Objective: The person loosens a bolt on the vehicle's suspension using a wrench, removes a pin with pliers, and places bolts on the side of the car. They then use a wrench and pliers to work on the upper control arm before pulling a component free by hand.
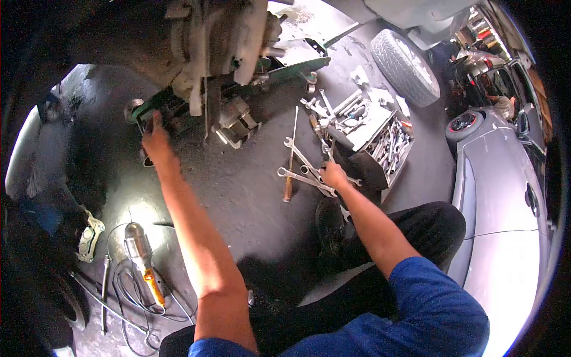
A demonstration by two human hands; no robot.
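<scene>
Right hand [334, 175]: at wrenches [300, 178], by toolbox [367, 169] edge; left hand [157, 143]: at green bar [144, 109]. Both grips unclear; wrenches best lifted singly.

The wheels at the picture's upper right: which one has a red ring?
The smaller, dark wheel at the silver car; the bigger wheel, with greyish tread, shows no red.

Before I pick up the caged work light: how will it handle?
The caged work light will probably feel stiff, its head and yellow handle forming one straight body. The cord lies in loose loops, so likely floppy and apt to drag. The rounded head could let it roll if nudged.
</scene>
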